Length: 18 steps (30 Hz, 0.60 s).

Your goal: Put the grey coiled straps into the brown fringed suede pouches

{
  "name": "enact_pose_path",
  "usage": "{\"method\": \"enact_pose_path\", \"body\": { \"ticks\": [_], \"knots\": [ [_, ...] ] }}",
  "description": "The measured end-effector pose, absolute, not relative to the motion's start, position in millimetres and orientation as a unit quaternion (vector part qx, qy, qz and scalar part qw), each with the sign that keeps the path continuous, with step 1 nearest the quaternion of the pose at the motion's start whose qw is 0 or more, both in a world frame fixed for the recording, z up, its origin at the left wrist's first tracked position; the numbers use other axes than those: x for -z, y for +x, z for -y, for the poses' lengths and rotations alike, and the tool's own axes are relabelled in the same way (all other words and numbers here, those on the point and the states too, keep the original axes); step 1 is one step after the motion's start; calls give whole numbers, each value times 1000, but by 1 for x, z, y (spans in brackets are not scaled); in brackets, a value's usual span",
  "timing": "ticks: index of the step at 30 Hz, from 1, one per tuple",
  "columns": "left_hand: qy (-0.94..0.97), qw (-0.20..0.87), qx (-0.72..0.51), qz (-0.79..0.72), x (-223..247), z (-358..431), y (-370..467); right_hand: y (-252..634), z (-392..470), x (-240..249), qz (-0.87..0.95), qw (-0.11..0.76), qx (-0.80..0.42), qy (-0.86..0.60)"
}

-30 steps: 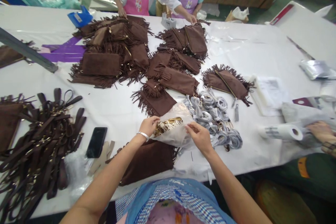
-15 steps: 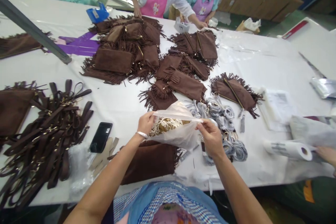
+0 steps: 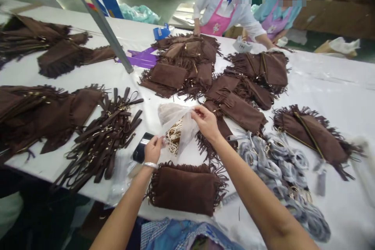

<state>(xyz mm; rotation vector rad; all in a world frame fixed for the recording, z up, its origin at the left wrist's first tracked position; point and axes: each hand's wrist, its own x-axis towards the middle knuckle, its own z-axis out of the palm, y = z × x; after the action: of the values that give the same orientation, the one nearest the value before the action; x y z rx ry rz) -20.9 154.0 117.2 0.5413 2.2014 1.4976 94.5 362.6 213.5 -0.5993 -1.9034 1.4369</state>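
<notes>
A thin whitish plastic bag point(image 3: 187, 134) hangs between my two hands, its mouth spread. Inside shows a bundle of cream strings point(image 3: 175, 136) with something brownish-gold among them. My left hand point(image 3: 153, 149) is closed on the bag's near left edge, close to the black phone point(image 3: 141, 147) on the table. Higher up, my right hand point(image 3: 205, 123) pinches the opposite edge between thumb and fingers. Just below the bag lies a dark brown fringed pouch point(image 3: 184, 189), flat on the table in front of me.
Brown straps with metal clips point(image 3: 108, 136) lie left, beside more fringed pouches point(image 3: 52, 117). Further pouches point(image 3: 187, 60) are heaped ahead. Coiled grey straps point(image 3: 275, 160) lie right. A slanting metal post point(image 3: 102, 23) stands at the left; two people point(image 3: 222, 8) work across the table.
My hands have turned the bag so its opening now runs upright, the right hand higher and further left. The view has swung left, bringing more pouches in at that side.
</notes>
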Motion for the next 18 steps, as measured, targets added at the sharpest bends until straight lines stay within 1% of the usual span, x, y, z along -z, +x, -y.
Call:
{"method": "enact_pose_path", "body": {
  "ticks": [3, 5, 7, 9, 11, 12, 15, 16, 18],
  "knots": [
    [188, 232, -512, -806, -82, -144, -23, 72, -366, -163, 715, 277, -568, -299],
    [179, 211, -500, -820, -75, -133, -20, 72, -365, -147, 704, 256, -579, -321],
    [175, 160, -486, -841, -79, -122, -13, 82, -357, -145, 699, 259, -584, -322],
    [216, 112, -459, -854, -87, -115, -3, 97, -343, -151, 716, 268, -565, -310],
    [308, 113, -422, -845, -89, -115, 8, 111, -323, -155, 765, 244, -532, -268],
    [355, 130, -405, -832, -88, -117, 12, 118, -312, -154, 796, 207, -520, -231],
    [422, 183, -369, -808, -71, -131, 16, 133, -286, -135, 873, 48, -461, -150],
    [426, 188, -359, -809, -64, -136, 15, 137, -282, -126, 893, 5, -423, -154],
    [437, 196, -332, -813, -51, -143, 10, 144, -280, -109, 919, -35, -342, -195]
  ]
}}
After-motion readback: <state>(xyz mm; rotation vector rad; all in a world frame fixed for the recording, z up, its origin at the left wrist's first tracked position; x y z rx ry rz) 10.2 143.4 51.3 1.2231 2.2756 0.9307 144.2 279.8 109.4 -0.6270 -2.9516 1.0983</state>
